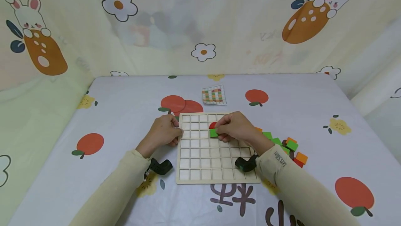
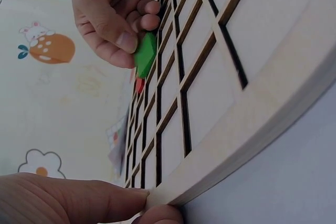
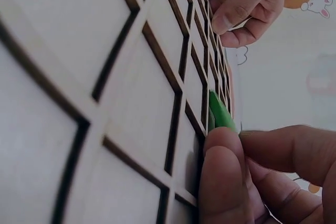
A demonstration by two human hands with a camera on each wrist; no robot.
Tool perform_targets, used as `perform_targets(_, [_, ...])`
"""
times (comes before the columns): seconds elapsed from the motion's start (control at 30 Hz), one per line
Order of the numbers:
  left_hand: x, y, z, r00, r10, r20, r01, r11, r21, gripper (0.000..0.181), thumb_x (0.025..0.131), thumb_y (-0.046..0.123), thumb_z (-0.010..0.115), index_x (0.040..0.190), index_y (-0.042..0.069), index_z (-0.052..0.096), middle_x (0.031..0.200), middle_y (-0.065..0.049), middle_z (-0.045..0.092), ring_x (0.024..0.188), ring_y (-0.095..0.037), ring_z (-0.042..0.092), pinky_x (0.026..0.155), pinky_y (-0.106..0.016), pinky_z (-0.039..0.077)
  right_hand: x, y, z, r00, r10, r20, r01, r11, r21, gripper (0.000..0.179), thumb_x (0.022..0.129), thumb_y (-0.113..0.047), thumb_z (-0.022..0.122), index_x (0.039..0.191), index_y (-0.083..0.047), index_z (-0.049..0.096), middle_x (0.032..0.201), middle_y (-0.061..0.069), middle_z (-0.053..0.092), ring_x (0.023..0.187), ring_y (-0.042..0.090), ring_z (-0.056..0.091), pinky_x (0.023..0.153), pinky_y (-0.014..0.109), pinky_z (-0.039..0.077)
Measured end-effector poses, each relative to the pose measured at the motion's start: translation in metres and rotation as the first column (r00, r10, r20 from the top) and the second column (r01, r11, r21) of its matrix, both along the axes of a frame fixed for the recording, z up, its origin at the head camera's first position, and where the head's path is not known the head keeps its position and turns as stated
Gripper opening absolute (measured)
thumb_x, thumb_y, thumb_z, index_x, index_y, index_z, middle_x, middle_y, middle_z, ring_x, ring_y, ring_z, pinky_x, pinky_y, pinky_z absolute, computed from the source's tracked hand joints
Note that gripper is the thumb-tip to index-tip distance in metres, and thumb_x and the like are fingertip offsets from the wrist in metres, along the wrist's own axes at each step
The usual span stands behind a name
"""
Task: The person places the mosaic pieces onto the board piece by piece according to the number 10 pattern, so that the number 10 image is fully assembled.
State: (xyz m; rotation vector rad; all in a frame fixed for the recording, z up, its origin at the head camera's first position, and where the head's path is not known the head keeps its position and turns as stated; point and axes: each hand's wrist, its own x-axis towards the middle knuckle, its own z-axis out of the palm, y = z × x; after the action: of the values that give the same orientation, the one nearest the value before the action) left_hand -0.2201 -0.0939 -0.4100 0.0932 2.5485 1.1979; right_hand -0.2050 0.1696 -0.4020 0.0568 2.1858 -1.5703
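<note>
From the head: right hand (image 1: 235, 128) arched over the grid board (image 1: 216, 175), fingers pinching a green tile (image 1: 213, 133) just below a red piece (image 1: 212, 125). Left hand (image 1: 163, 131) curled against the board's left edge. Loose tiles (image 1: 289, 146) heaped past the right edge; pattern card (image 1: 214, 95) beyond the far edge.

Left wrist: thumb and fingertip (image 2: 157, 214) clamping the board rim (image 2: 252, 129).

Right wrist: fingertips (image 3: 220, 171) pressing the green tile into a cell; neighbouring cells vacant.

We see soft, even, diffuse light in the head view, faint shadows under the hands, no glare, mild wide-angle bending at the edges, both wrist views dimmer, the nearest wooden grid board (image 3: 79, 93) blurred, backgrounds hazy.
</note>
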Motion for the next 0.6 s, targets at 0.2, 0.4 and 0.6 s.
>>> perform_targets(0.2, [0.0,0.001,0.0,1.0,-0.004,-0.007,0.004,1.0,-0.003,0.015,0.091,0.005,0.071,0.099,0.0,0.059,0.065,-0.011,0.069,0.048,-0.014,0.064,0.049,-0.027,0.058,0.002,0.002,0.001,1.0,0.008,-0.018,-0.009,1.0,-0.003,0.017,0.095,-0.004,0.069,0.109,0.007,0.07,0.085,0.015,0.073,0.066,0.016,0.069,0.067,0.03,0.063])
perform_targets(0.4, [0.0,0.001,-0.001,1.0,-0.001,-0.005,0.001,1.0,-0.018,0.017,0.092,0.006,0.072,0.1,0.0,0.059,0.067,-0.01,0.068,0.049,-0.014,0.065,0.05,-0.027,0.058,0.007,0.02,0.006,0.998,0.007,-0.062,-0.006,1.0,0.016,0.02,0.098,-0.007,0.068,0.112,0.006,0.07,0.087,0.017,0.072,0.069,0.018,0.067,0.069,0.031,0.063])
perform_targets(0.6, [0.0,-0.001,0.001,1.0,-0.002,0.005,0.002,1.0,-0.005,0.017,0.093,0.006,0.072,0.101,0.0,0.059,0.068,-0.011,0.069,0.051,-0.015,0.066,0.052,-0.027,0.059,0.01,0.061,0.018,0.991,-0.062,-0.115,0.084,0.976,0.202,0.023,0.098,-0.014,0.072,0.113,0.003,0.072,0.09,0.012,0.072,0.071,0.02,0.063,0.064,0.028,0.057])
